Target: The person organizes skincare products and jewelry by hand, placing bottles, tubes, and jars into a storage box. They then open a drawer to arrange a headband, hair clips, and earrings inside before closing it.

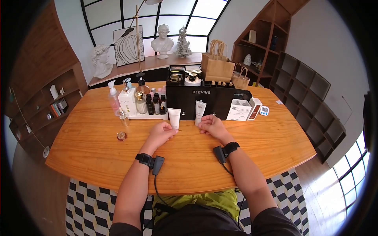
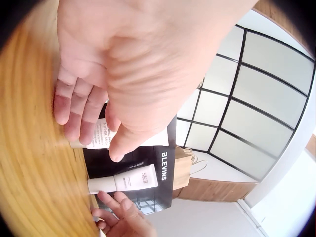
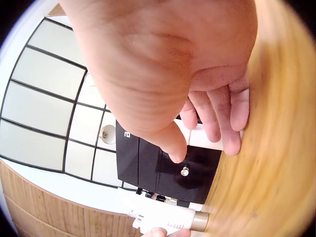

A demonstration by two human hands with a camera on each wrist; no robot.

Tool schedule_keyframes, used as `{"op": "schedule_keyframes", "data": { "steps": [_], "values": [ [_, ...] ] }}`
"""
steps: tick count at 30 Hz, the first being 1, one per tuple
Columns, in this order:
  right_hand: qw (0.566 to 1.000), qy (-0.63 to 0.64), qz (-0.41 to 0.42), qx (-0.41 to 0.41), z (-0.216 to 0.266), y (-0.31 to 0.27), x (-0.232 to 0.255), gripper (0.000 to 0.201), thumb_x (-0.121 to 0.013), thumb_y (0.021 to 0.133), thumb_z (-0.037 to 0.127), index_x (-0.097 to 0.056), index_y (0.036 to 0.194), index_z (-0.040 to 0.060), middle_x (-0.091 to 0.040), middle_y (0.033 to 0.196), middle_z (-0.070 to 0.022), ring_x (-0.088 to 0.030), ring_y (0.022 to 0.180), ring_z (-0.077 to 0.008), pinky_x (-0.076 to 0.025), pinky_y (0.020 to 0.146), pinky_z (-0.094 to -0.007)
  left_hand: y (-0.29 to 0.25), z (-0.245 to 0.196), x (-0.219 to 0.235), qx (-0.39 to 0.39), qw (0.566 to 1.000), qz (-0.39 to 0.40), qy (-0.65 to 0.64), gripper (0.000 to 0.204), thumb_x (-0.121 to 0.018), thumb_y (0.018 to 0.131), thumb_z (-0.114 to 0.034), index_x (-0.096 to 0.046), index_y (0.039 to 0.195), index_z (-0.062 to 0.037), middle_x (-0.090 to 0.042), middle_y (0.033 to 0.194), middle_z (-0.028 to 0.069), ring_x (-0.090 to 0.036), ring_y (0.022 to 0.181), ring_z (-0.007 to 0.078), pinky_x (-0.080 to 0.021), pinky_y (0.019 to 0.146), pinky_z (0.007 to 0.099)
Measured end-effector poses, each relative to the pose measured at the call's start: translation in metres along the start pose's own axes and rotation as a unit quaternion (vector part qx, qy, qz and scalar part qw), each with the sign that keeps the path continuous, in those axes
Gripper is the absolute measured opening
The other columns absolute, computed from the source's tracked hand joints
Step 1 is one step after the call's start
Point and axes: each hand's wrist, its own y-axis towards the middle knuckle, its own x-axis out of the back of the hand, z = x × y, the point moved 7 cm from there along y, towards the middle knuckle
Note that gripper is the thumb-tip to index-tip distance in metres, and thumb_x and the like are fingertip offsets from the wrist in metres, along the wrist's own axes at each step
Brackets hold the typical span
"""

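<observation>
Left hand (image 1: 160, 134) and right hand (image 1: 214, 128) are flanking two tubes (image 1: 175, 117) (image 1: 200, 111), presumably cap-down for stability beside the fingers (image 3: 230, 133); whether those are grasping is unclear.

Wooden shelves (image 1: 263, 33) flank a bright, black-barred window (image 1: 173, 21).
</observation>
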Motion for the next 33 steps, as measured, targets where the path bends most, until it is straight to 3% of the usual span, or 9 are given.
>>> {"op": "schedule_keyframes", "data": {
  "steps": [2,4,5,7,11,13,15,22,33],
  "values": [
    [1.000,-0.007,0.017,-0.001,0.002,-0.001,-0.003,0.048,-0.083,0.093,0.020,-0.062,0.132,-0.0012,-0.075,0.111,-0.0071,-0.071,0.078,-0.0112,-0.053,0.066,-0.0247,0.001,0.003,-0.005,0.009,1.000,0.026,-0.003,0.035,-0.082,0.095,-0.025,-0.063,0.114,-0.0016,-0.075,0.103,0.0056,-0.068,0.084,0.0101,-0.052,0.070,0.0253],
    [0.999,-0.014,0.035,-0.003,0.003,-0.001,-0.006,0.051,-0.082,0.094,0.021,-0.063,0.134,-0.0014,-0.074,0.116,-0.0078,-0.071,0.080,-0.0110,-0.053,0.068,-0.0244,0.003,0.004,-0.010,-0.037,0.998,0.043,-0.019,0.044,-0.078,0.098,-0.025,-0.063,0.132,-0.0005,-0.076,0.118,0.0062,-0.068,0.090,0.0095,-0.052,0.073,0.0249],
    [0.999,-0.018,0.043,0.005,0.004,-0.002,-0.008,0.052,-0.081,0.095,0.023,-0.062,0.136,-0.0026,-0.073,0.117,-0.0082,-0.070,0.082,-0.0110,-0.054,0.070,-0.0244,0.005,0.008,-0.010,-0.036,0.998,0.043,-0.019,0.044,-0.078,0.098,-0.025,-0.063,0.132,-0.0005,-0.076,0.118,0.0062,-0.068,0.090,0.0095,-0.052,0.073,0.0249],
    [0.998,-0.020,0.052,0.013,0.005,-0.001,-0.011,0.054,-0.081,0.096,0.025,-0.062,0.138,-0.0038,-0.073,0.119,-0.0087,-0.070,0.083,-0.0110,-0.054,0.071,-0.0245,0.007,0.008,-0.010,-0.064,0.997,0.043,0.013,0.059,-0.075,0.101,-0.024,-0.055,0.151,-0.0004,-0.071,0.137,0.0097,-0.067,0.097,0.0099,-0.052,0.077,0.0247],
    [0.998,-0.040,0.036,0.028,0.010,-0.003,-0.010,0.054,-0.080,0.096,0.025,-0.064,0.137,-0.0058,-0.073,0.110,-0.0097,-0.069,0.080,-0.0118,-0.056,0.073,-0.0258,0.013,0.016,-0.012,-0.074,0.994,0.069,0.032,0.065,-0.071,0.103,-0.025,-0.047,0.159,-0.0010,-0.064,0.149,0.0113,-0.066,0.102,0.0111,-0.052,0.078,0.0243],
    [0.998,-0.046,0.023,0.025,0.011,-0.003,-0.009,0.053,-0.080,0.096,0.025,-0.065,0.135,-0.0062,-0.073,0.107,-0.0099,-0.069,0.080,-0.0120,-0.056,0.073,-0.0262,0.012,0.009,-0.015,-0.110,0.990,0.082,0.023,0.063,-0.070,0.104,-0.022,-0.047,0.157,0.0036,-0.061,0.152,0.0183,-0.068,0.122,0.0247,-0.054,0.102,0.0343],
    [0.999,-0.045,0.006,0.019,0.011,-0.003,-0.008,0.053,-0.080,0.096,0.026,-0.066,0.134,-0.0064,-0.074,0.095,-0.0087,-0.069,0.080,-0.0119,-0.055,0.072,-0.0262,0.006,0.001,-0.014,-0.089,0.992,0.085,0.026,0.062,-0.068,0.105,-0.022,-0.046,0.158,0.0033,-0.061,0.153,0.0171,-0.069,0.116,0.0225,-0.055,0.099,0.0331],
    [0.994,-0.094,0.033,0.035,0.006,0.001,-0.012,0.059,-0.077,0.098,0.034,-0.064,0.143,-0.0020,-0.073,0.087,-0.0063,-0.068,0.080,-0.0108,-0.053,0.071,-0.0259,0.012,0.001,-0.014,-0.043,0.994,0.101,-0.005,0.064,-0.062,0.107,-0.021,-0.039,0.162,0.0011,-0.058,0.157,0.0115,-0.065,0.094,0.0130,-0.054,0.082,0.0271],
    [0.990,-0.090,0.105,0.022,0.016,0.006,-0.037,0.067,-0.077,0.099,0.039,-0.060,0.149,-0.0013,-0.073,0.094,-0.0042,-0.064,0.081,-0.0088,-0.051,0.071,-0.0246,0.012,0.007,-0.012,-0.032,0.993,0.115,-0.001,0.062,-0.057,0.110,-0.025,-0.037,0.167,-0.0112,-0.057,0.159,0.0017,-0.062,0.092,0.0084,-0.050,0.072,0.0239]
  ]
}}
